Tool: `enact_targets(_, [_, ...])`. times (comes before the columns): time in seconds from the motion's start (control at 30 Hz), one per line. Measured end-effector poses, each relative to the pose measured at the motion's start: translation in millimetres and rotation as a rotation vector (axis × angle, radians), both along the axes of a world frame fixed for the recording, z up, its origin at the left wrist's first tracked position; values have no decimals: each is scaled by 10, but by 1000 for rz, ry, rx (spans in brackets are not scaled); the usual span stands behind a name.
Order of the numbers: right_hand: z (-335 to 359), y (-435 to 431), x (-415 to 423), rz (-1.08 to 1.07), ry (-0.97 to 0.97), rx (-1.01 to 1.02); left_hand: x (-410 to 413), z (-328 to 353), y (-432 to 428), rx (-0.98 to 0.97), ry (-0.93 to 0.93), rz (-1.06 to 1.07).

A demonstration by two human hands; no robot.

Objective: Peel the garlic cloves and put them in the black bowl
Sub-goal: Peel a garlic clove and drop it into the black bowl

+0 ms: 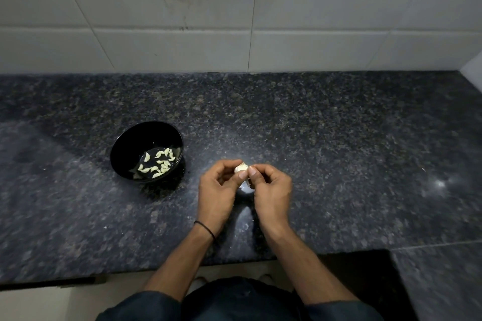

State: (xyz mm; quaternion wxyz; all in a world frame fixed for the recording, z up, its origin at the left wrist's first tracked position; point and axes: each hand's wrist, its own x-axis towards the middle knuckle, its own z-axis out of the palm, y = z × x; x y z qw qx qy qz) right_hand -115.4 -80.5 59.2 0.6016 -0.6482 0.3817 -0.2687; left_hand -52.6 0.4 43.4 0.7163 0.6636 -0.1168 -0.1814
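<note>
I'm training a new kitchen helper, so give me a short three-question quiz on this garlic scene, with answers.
1. True or false: the bowl already holds peeled cloves.
2. What do the left hand and right hand do? A) both hold the garlic; B) both hang open; C) both lift the bowl.
3. Fill in: the bowl stands on the person's ____ side.
Key: 1 true; 2 A; 3 left.

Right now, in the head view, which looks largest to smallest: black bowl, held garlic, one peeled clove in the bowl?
1. black bowl
2. garlic, partly hidden by fingers
3. peeled clove
</note>
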Motion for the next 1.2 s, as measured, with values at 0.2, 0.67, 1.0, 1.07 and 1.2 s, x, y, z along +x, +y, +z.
enact_targets(0.2, [-55, -57, -17, 37, 90, -97, 24, -10, 1, 78, -31, -37])
enact_targets(0.67, [-63, -306, -5, 308, 219, -126, 131, -63, 77, 72, 74, -138])
enact_targets(1.0, [-41, -468, -20, 499, 253, -230, 168, -94, 103, -55, 303, -252])
enact_targets(1.07, [-59, -484, -22, 515, 231, -157, 175, -85, 111, -80, 367, -273])
enact_targets(1.2, [-44, -499, -29, 536, 184, 35, 224, -144, 146, -76, 443, -304])
